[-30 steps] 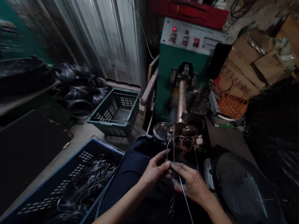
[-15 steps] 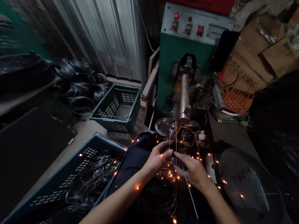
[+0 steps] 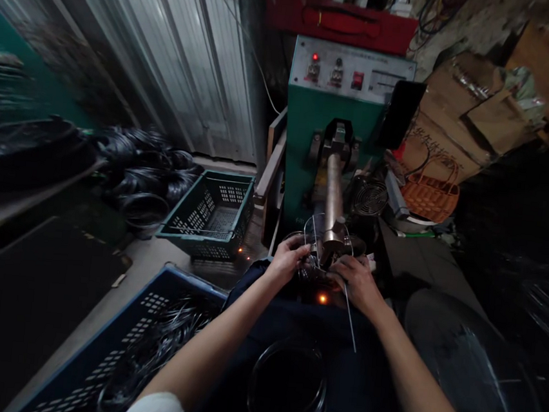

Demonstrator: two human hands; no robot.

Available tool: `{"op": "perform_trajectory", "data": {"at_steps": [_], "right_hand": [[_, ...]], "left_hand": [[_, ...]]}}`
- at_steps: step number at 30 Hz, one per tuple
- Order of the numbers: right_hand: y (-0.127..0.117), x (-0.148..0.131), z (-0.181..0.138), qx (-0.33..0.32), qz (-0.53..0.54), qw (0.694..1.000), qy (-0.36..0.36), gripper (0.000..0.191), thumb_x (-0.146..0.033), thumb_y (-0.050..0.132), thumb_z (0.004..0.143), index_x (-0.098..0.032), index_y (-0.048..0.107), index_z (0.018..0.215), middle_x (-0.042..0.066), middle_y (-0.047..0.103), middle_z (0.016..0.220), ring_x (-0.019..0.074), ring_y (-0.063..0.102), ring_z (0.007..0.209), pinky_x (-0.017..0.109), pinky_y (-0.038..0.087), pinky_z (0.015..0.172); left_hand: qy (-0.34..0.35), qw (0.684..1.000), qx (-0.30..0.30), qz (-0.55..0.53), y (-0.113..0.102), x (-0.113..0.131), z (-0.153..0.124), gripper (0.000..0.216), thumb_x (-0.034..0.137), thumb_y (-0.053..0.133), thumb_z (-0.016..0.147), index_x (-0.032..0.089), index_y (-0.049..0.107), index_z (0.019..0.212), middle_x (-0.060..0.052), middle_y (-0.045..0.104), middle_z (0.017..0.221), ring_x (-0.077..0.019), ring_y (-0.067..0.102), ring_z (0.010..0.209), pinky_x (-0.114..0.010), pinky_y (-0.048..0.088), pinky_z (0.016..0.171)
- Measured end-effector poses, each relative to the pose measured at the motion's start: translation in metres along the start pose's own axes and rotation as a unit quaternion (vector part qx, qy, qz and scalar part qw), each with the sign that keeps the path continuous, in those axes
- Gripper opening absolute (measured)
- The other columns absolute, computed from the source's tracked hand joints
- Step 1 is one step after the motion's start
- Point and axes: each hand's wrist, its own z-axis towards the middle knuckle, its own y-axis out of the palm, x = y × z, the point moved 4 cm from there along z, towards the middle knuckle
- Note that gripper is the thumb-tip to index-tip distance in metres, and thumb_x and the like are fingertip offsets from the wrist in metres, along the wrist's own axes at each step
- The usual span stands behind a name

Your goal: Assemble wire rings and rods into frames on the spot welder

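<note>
My left hand (image 3: 287, 260) pinches the left side of a thin wire hoop (image 3: 306, 230) in front of the green spot welder (image 3: 300, 137). My right hand (image 3: 358, 283) is closed on the hoop's right side, its fingertips partly hidden. A straight wire end (image 3: 350, 323) sticks out below my right hand toward me. The hoop passes around the welder's copper-coloured upper arm (image 3: 334, 202), close to its tip. Several wire rings (image 3: 322, 405) lie on my lap. One orange spark glows below the hands.
A blue crate (image 3: 147, 313) with tangled wire stands at my left. Beyond it is a green crate (image 3: 203, 244), with black wire coils (image 3: 147, 161) on the floor behind. A wicker basket (image 3: 430, 198) and cardboard (image 3: 436, 137) are at the right. A round dark pan-like thing (image 3: 459, 353) lies near my right arm.
Both hands have moved forward to the welder's tip, and the wire hoop now encircles its arm. The many flying sparks have faded to a few. The view has tilted up slightly.
</note>
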Motion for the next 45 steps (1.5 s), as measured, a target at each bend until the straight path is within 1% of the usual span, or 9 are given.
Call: {"op": "perform_trajectory", "data": {"at_steps": [17, 22, 26, 29, 32, 35, 38, 42, 45], "right_hand": [[0.009, 0.014, 0.002, 0.063, 0.095, 0.993, 0.042, 0.012, -0.029, 0.057, 0.093, -0.022, 0.066, 0.093, 0.006, 0.064, 0.092, 0.0195, 0.063, 0.089, 0.034, 0.052, 0.083], [0.007, -0.009, -0.015, 0.053, 0.102, 0.993, 0.039, 0.011, -0.026, 0.057, 0.093, -0.022, 0.065, 0.098, 0.008, 0.064, 0.093, 0.0203, 0.064, 0.091, 0.034, 0.053, 0.083], [0.006, -0.043, -0.033, 0.005, 0.139, 0.989, 0.048, 0.015, -0.026, 0.056, 0.093, -0.022, 0.067, 0.102, 0.008, 0.066, 0.095, 0.0202, 0.065, 0.089, 0.033, 0.055, 0.078], [-0.005, -0.062, -0.043, -0.009, 0.247, 0.963, 0.105, 0.02, -0.028, 0.054, 0.093, -0.024, 0.068, 0.106, 0.006, 0.069, 0.099, 0.0195, 0.067, 0.093, 0.032, 0.056, 0.081], [-0.016, -0.065, -0.059, -0.01, 0.359, 0.91, 0.207, 0.028, -0.034, 0.055, 0.092, -0.026, 0.062, 0.118, 0.004, 0.073, 0.096, 0.0203, 0.071, 0.09, 0.034, 0.057, 0.081], [-0.017, -0.058, -0.084, 0.011, 0.423, 0.849, 0.316, 0.043, -0.04, 0.059, 0.089, -0.023, 0.049, 0.127, 0.004, 0.073, 0.082, 0.0193, 0.072, 0.069, 0.03, 0.059, 0.065], [-0.011, -0.054, -0.108, 0.039, 0.438, 0.821, 0.364, 0.05, -0.041, 0.064, 0.086, -0.023, 0.039, 0.126, -0.003, 0.066, 0.07, 0.0155, 0.065, 0.053, 0.025, 0.053, 0.05], [-0.009, -0.062, -0.124, 0.033, 0.406, 0.845, 0.347, 0.031, -0.039, 0.064, 0.087, -0.024, 0.05, 0.11, -0.005, 0.06, 0.066, 0.0144, 0.062, 0.054, 0.024, 0.05, 0.049], [-0.012, -0.075, -0.122, -0.006, 0.34, 0.906, 0.252, 0.02, -0.036, 0.064, 0.088, -0.024, 0.061, 0.103, 0.003, 0.07, 0.089, 0.0198, 0.068, 0.082, 0.033, 0.055, 0.074]], "left_hand": [[0.042, 0.998, -0.037, 0.007, 0.004, 0.002, 0.014, 0.039, 0.025, 0.079, 0.063, 0.015, 0.061, 0.096, -0.001, 0.063, 0.07, -0.0093, 0.053, 0.045, -0.021, 0.043, 0.04], [0.022, 0.997, -0.074, 0.001, 0.005, 0.01, 0.002, 0.027, 0.019, 0.076, 0.059, 0.017, 0.055, 0.075, 0.002, 0.061, 0.067, -0.0055, 0.049, 0.045, -0.015, 0.035, 0.04], [0.016, 0.997, -0.073, 0.01, -0.003, 0.0, -0.019, 0.034, 0.03, 0.079, 0.062, 0.017, 0.052, 0.076, -0.001, 0.065, 0.07, -0.0049, 0.047, 0.044, -0.015, 0.03, 0.038], [0.027, 0.998, -0.035, 0.034, -0.015, -0.011, -0.038, 0.037, 0.036, 0.08, 0.065, 0.017, 0.052, 0.08, 0.001, 0.062, 0.063, -0.0034, 0.041, 0.039, -0.014, 0.025, 0.036], [0.032, 0.998, -0.023, 0.047, -0.026, -0.019, -0.057, 0.038, 0.041, 0.077, 0.069, 0.017, 0.052, 0.084, 0.002, 0.062, 0.06, -0.0031, 0.036, 0.036, -0.015, 0.023, 0.035], [0.027, 0.997, -0.02, 0.072, -0.034, -0.025, -0.072, 0.038, 0.047, 0.073, 0.073, 0.016, 0.054, 0.084, 0.0, 0.062, 0.056, -0.0048, 0.041, 0.037, -0.016, 0.027, 0.037], [0.007, 0.995, -0.009, 0.094, -0.04, -0.031, -0.082, 0.038, 0.05, 0.07, 0.075, 0.016, 0.053, 0.08, 0.0, 0.061, 0.053, -0.0067, 0.046, 0.039, -0.015, 0.031, 0.039], [0.003, 0.994, -0.001, 0.111, -0.045, -0.033, -0.093, 0.036, 0.048, 0.071, 0.075, 0.017, 0.053, 0.078, 0.001, 0.058, 0.05, -0.0078, 0.047, 0.039, -0.016, 0.034, 0.039], [-0.006, 0.994, 0.0, 0.11, -0.046, -0.033, -0.103, 0.036, 0.046, 0.073, 0.074, 0.017, 0.052, 0.074, 0.003, 0.057, 0.05, -0.0065, 0.044, 0.038, -0.016, 0.034, 0.039]]}}
